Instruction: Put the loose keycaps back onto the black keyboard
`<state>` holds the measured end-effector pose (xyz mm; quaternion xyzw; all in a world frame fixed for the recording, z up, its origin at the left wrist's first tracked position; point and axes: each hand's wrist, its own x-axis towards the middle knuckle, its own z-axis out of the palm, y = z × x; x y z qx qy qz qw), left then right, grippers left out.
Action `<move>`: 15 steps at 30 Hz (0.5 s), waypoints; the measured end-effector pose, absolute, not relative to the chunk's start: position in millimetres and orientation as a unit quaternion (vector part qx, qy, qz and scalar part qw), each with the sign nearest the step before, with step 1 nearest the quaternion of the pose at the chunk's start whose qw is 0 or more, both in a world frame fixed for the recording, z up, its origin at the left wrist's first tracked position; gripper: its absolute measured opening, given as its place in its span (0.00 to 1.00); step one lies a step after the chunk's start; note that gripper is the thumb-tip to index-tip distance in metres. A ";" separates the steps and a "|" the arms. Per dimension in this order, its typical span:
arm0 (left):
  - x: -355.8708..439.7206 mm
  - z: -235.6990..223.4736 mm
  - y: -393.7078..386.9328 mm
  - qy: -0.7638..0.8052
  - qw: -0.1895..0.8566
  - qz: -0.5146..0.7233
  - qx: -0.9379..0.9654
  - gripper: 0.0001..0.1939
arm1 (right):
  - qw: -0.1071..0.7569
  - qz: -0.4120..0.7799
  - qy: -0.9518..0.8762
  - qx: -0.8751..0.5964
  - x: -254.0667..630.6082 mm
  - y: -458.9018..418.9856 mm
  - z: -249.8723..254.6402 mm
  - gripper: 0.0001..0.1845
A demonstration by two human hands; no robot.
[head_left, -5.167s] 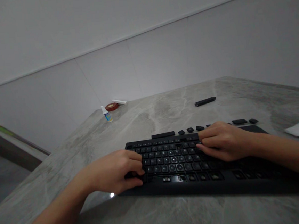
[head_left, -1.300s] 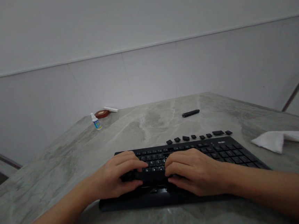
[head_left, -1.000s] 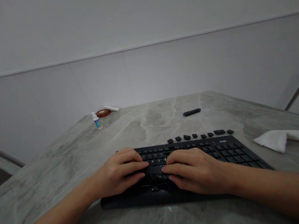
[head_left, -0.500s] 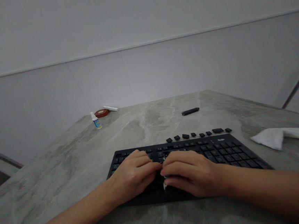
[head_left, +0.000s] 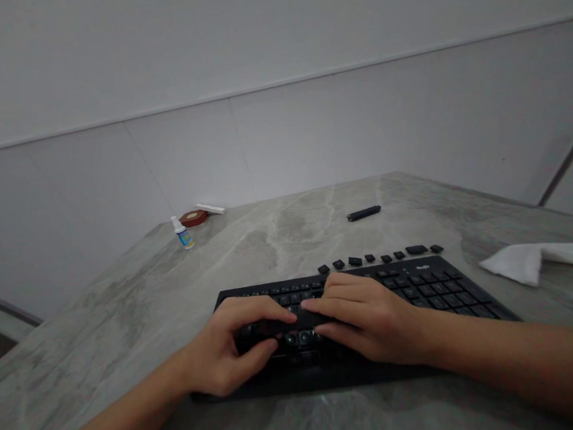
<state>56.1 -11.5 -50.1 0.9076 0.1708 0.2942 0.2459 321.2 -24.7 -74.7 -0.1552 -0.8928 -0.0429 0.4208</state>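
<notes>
A black keyboard lies on the marbled table before me. Over its lower rows, a long black keycap spans the gap between my hands. My left hand pinches its left end, index finger above and thumb lower down. The right end sits between the thumb and fingers of my right hand. Just below the keycap, round bare key seats show in the keyboard. My hands hide much of the middle and left keys.
Several loose keycaps lie in a row behind the keyboard. Farther back is a dark pen-like tool. A small spray bottle stands at the back left beside a reddish-brown object. White tissue lies at the right.
My left hand has shifted left and turned, its thumb and index finger now parted around the long keycap. My right fingers have moved slightly up, and bare key seats have come into sight.
</notes>
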 end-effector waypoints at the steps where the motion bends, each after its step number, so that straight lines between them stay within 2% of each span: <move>1: 56.1 -50.7 -10.9 0.183 0.236 0.299 0.906 0.18 | 0.420 -0.035 -0.892 -0.162 321.3 -24.5 -75.2 0.11; 5: 57.7 -54.1 -7.5 0.213 0.224 0.303 0.902 0.13 | 0.415 -0.007 -0.889 -0.195 321.8 -24.0 -75.5 0.12; 15: 55.5 -55.7 -4.3 0.205 0.239 0.315 0.895 0.15 | 0.404 0.052 -0.882 -0.236 322.4 -25.6 -73.0 0.15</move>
